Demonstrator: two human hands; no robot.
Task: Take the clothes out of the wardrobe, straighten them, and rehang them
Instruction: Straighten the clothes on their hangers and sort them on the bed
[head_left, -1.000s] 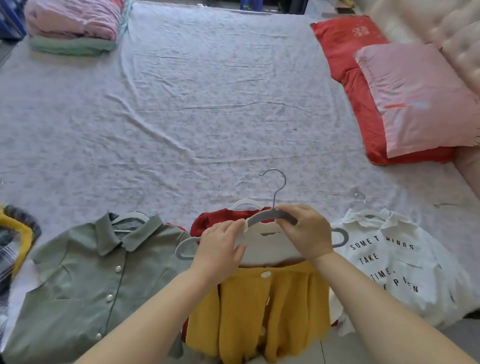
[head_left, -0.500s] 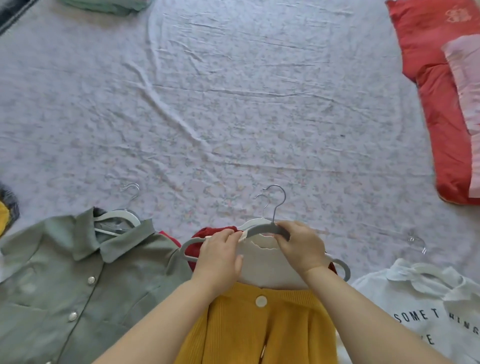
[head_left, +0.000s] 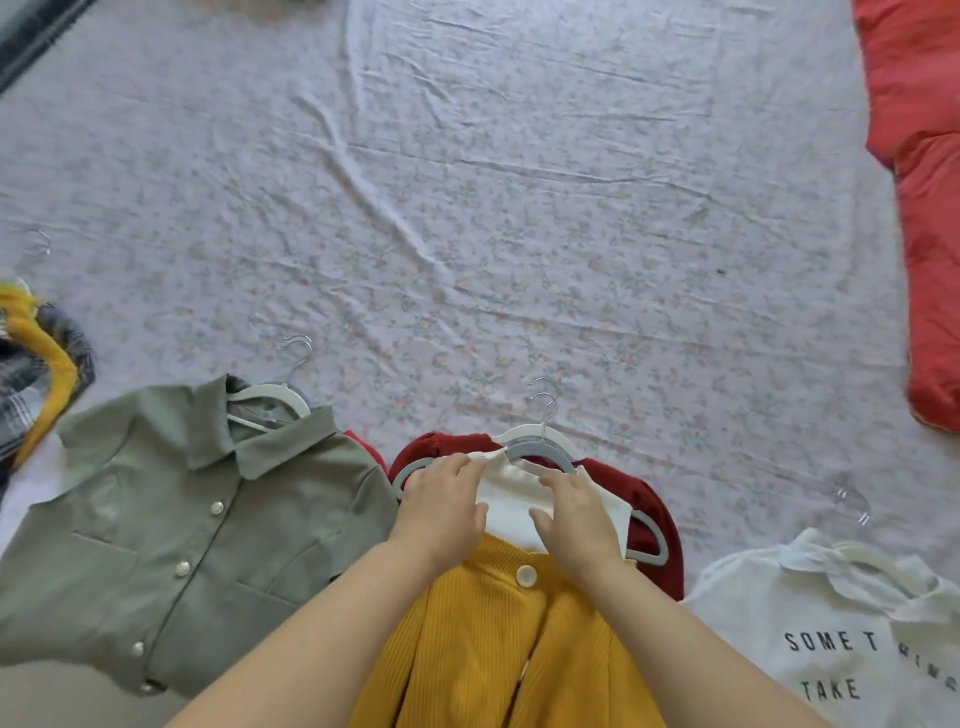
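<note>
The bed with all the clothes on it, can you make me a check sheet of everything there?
Surface: wrinkled pale floral bedsheet, clothes along its near edge.
Job's things: yellow ribbed knit cardigan with white collar on grey plastic hanger, lying over dark red garment; green buttoned shirt on white hanger to its left; white lettered shirt to its right.
Clutter: plaid and yellow garment at left edge; red cushion at right edge.
Hands: left hand on the collar's left side, grip hidden; right hand flat on the collar.
Cables: nothing seen.
Surroundings: dark strip at far left corner, unclear.
</note>
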